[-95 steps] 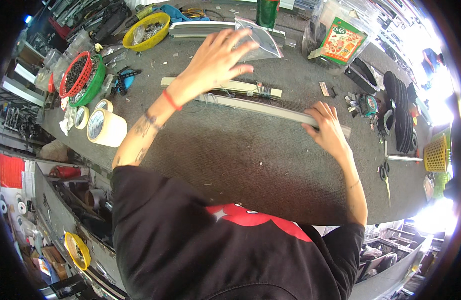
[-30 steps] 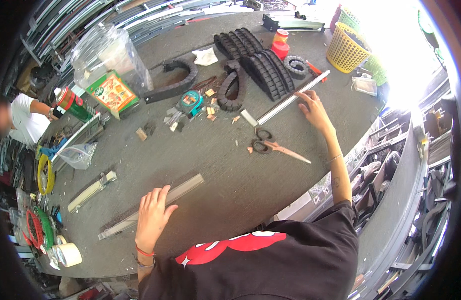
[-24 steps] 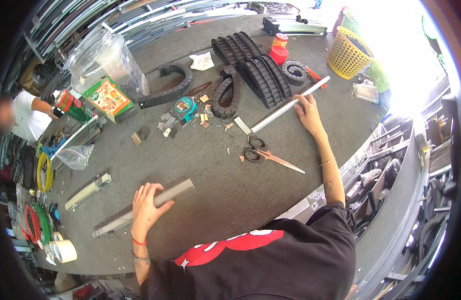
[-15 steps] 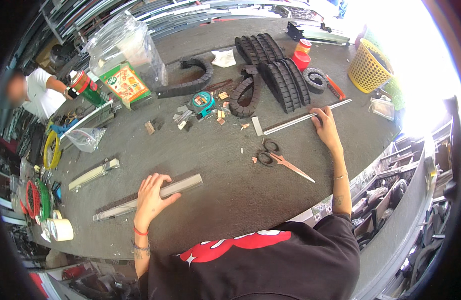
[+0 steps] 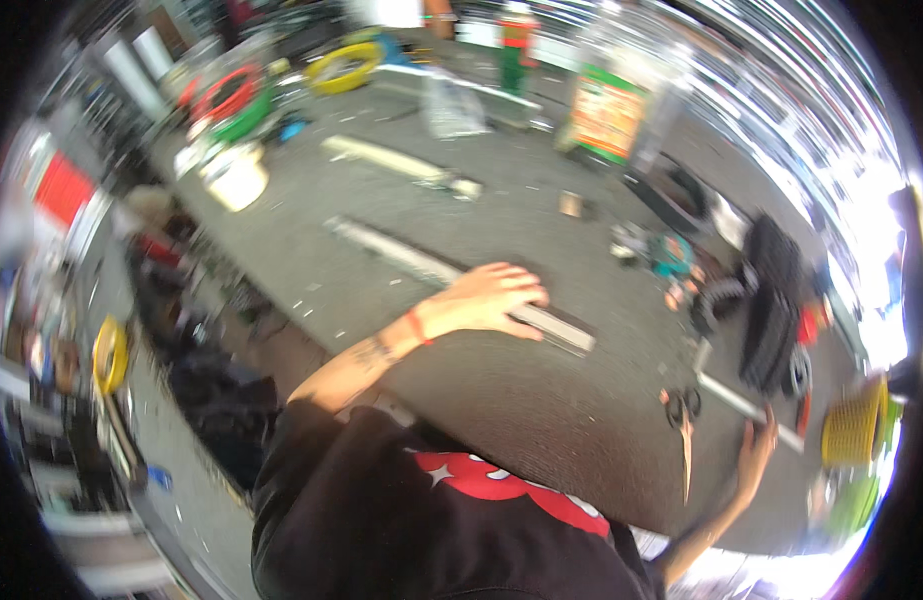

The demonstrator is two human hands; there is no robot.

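My left hand (image 5: 496, 298) lies across a long, narrow grey bundle of strips (image 5: 401, 252) on the dark table. Its fingers reach over the far side and the thumb rests along the near side. Far to the right, my right hand (image 5: 755, 455) has its fingertips on a thin pale metal strip (image 5: 729, 394), closed at its edge; blur softens the contact. Black-handled scissors (image 5: 685, 425) lie on the table between the hands. A second, shorter pale bundle (image 5: 396, 160) lies beyond the left hand.
Black cable chain (image 5: 771, 300), a teal tape measure (image 5: 671, 255) and small scraps sit at the right. A yellow basket (image 5: 853, 425) stands at the right edge. A clear container (image 5: 651, 110), plastic bag (image 5: 453, 108) and tape rolls (image 5: 236, 178) are farther back. The table's front edge runs beside me.
The view has swung to the left and blurred, so the table appears turned. Both hands stay at the same strips. The co-worker at the left is no longer clearly visible.
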